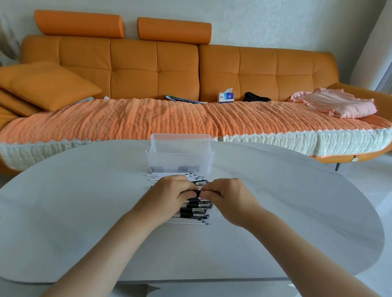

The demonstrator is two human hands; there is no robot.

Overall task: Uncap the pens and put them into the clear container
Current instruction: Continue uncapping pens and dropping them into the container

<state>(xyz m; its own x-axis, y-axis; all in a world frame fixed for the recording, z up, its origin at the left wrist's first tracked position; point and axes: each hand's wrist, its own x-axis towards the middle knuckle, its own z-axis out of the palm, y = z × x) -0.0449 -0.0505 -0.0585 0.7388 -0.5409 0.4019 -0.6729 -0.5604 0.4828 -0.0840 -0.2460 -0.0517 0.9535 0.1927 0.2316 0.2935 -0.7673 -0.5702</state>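
A row of black-capped pens (194,210) with white barrels lies on the grey table (75,210), running from just before the clear container (180,159) toward me. The container stands at the table's far edge with a few dark pieces at its bottom. My left hand (170,192) and my right hand (227,195) meet over the row, both with fingers curled round one black pen (198,192) held between them. My hands hide most of that pen. More white barrels (176,176) show beyond my knuckles.
Behind the table stretches an orange sofa (149,67) with a woven orange cover. On it lie a tissue box (226,97), some papers (183,99), a black item (255,97) and pink clothing (336,102). Bare tabletop spreads left and right of the pens.
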